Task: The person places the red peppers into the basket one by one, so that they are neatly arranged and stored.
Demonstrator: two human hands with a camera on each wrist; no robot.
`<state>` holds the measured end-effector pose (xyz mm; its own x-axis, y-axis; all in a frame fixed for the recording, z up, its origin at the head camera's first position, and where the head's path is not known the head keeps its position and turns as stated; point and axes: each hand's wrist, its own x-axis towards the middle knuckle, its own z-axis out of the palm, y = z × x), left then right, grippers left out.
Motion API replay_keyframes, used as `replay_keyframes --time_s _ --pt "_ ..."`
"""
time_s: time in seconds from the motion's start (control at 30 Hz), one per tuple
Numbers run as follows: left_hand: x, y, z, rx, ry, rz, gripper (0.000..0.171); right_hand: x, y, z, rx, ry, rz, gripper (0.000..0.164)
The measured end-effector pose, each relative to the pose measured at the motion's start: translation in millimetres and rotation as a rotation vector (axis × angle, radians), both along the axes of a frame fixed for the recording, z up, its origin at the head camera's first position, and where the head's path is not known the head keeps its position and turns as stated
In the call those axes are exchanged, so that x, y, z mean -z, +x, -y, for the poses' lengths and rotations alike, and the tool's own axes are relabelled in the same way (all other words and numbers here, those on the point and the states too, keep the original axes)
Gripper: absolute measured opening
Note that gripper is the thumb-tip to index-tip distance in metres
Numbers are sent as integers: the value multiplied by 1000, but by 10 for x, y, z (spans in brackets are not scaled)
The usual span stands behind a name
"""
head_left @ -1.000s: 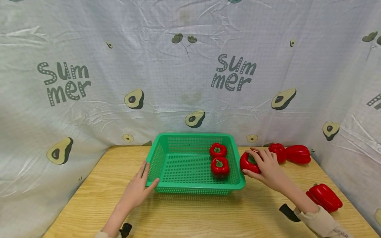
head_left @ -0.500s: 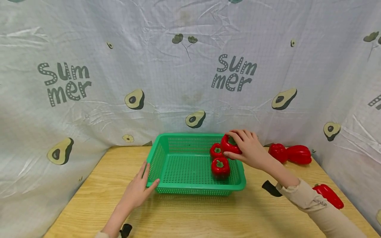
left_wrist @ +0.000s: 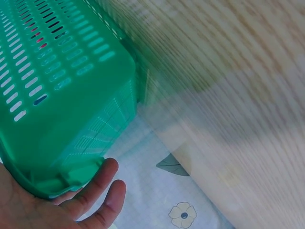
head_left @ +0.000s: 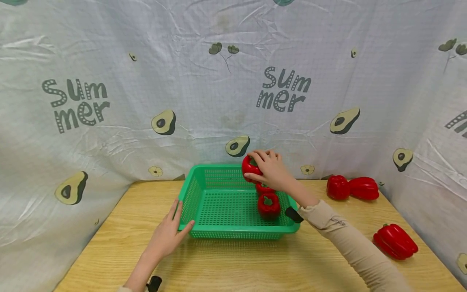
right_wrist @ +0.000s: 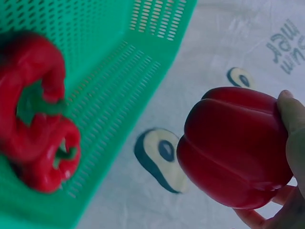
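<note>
A second ago, the right hand (head_left: pixel 273 170) held a red bell pepper (head_left: pixel 250 171) just outside the right rim of the green plastic basket (head_left: pixel 237 229); half a second ago, both were over its right side. Now they are farther left and higher in the head view, the held pepper overlapping the back rim. The basket's rear pepper (head_left: pixel 263 190) is now mostly covered. The beige right sleeve (head_left: pixel 350 239) reaches farther in. The pepper at the near right (head_left: pixel 395 242), partly hidden behind the arm half a second ago, shows whole.
</note>
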<state>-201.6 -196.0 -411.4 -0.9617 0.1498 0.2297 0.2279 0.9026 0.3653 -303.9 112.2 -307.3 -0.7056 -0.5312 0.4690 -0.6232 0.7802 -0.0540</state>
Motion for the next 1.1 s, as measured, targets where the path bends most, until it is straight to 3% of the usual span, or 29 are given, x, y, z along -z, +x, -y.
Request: replay_keyframes --time_s 0.43,1.1 --pt "-21 -3 7 2 -17 -5 76 343 -335 298 -8 43 118 60" --pt "-29 6 -1 -3 -21 -3 75 702 -431 385 37 244 249 56"
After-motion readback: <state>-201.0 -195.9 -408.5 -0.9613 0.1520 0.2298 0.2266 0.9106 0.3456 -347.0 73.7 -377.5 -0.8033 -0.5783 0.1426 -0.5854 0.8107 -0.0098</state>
